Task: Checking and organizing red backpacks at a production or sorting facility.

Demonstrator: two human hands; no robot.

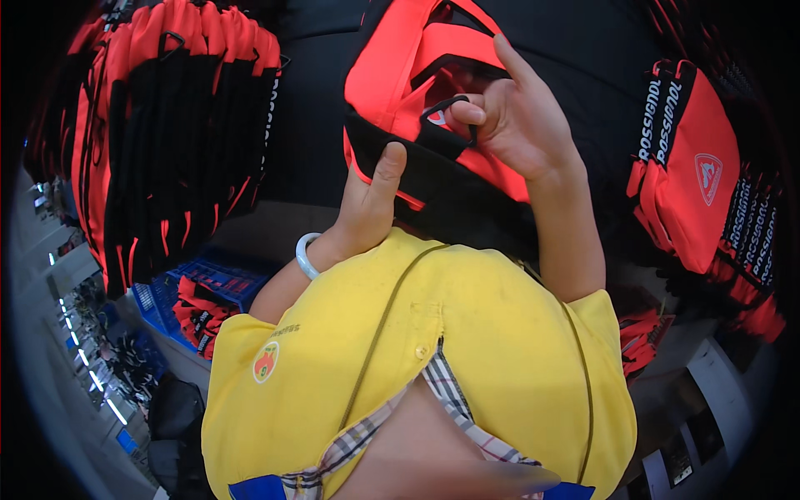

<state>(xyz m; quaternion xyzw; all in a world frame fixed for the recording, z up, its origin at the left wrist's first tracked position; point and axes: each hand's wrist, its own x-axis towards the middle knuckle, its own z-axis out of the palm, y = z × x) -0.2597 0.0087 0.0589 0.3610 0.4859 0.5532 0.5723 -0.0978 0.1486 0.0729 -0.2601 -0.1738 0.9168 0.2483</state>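
A red and black bag [379,92] stands against my front, its upper part gaping open. My left hand [371,196] grips its near left side, the thumb lying over the black panel and the other fingers hidden behind the fabric. At the opening, my right hand [529,129] has a thin black cord loop [450,102] caught at its curled fingers, while one finger points up along the red edge. The inside of the bag shows only in part. On my left wrist sits a pale bangle [307,256].
A thick stack of red and black bags [175,142] stands at the left on the dark work surface [312,100]. More red bags [692,171] are piled at the right. Below the left stack, a blue crate [162,304] holds red and black pieces [200,312].
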